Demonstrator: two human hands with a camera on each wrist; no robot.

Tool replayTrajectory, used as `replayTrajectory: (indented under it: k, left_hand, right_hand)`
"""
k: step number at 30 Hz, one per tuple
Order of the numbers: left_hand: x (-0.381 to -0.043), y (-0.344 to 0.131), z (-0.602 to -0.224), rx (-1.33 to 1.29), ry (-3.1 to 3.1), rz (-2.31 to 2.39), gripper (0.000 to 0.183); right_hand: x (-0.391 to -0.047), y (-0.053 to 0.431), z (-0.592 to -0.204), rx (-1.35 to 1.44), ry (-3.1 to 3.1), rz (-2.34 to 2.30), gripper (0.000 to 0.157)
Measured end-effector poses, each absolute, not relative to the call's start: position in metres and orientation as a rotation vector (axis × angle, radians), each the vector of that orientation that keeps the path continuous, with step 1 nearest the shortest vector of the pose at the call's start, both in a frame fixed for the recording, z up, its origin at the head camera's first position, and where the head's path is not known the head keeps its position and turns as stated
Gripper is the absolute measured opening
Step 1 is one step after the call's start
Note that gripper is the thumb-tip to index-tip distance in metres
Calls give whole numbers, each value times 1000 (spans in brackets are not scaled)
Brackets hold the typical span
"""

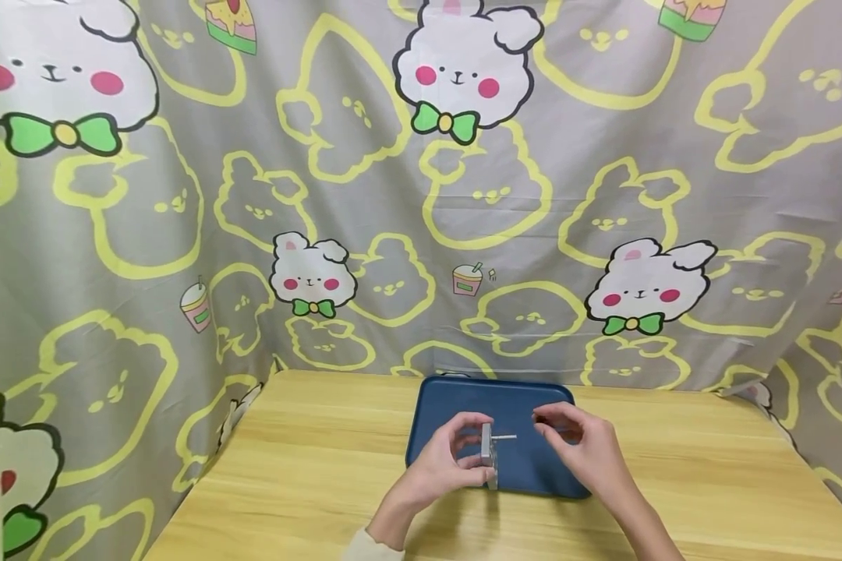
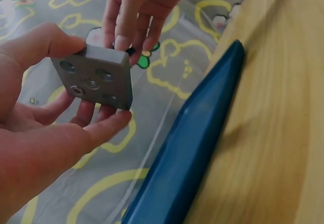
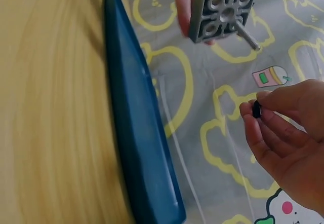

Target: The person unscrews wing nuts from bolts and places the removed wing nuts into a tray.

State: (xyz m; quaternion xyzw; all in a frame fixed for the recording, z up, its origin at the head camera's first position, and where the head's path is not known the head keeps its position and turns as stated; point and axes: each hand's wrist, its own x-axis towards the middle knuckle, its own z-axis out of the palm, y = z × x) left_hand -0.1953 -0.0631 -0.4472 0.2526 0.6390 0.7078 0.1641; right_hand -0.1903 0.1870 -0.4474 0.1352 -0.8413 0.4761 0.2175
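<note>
My left hand grips a square grey metal plate by its edges, thumb on one side and fingers on the other. Holes sit near the plate's corners, with another in the middle. A threaded bolt passes through one corner hole and sticks out of the ribbed face toward my right hand; its round head shows on the flat face in the left wrist view. My right hand pinches a small black piece between thumb and fingertips, a short way off the bolt's end.
A blue tray lies on the wooden table beneath and behind both hands. A grey curtain with yellow outlines and white rabbits hangs along the table's back and sides.
</note>
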Motion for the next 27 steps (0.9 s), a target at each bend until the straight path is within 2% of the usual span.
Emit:
replayTrajectory:
  k: [17, 27]
  left_hand:
    - [-161, -35, -481, 708, 1663, 1869, 61]
    - [-149, -15, -487, 647, 1945, 1681, 61]
  right_hand:
    - [-202, 205, -460, 371, -2490, 1217, 20]
    - [-206, 205, -466, 418, -2536, 1161, 18]
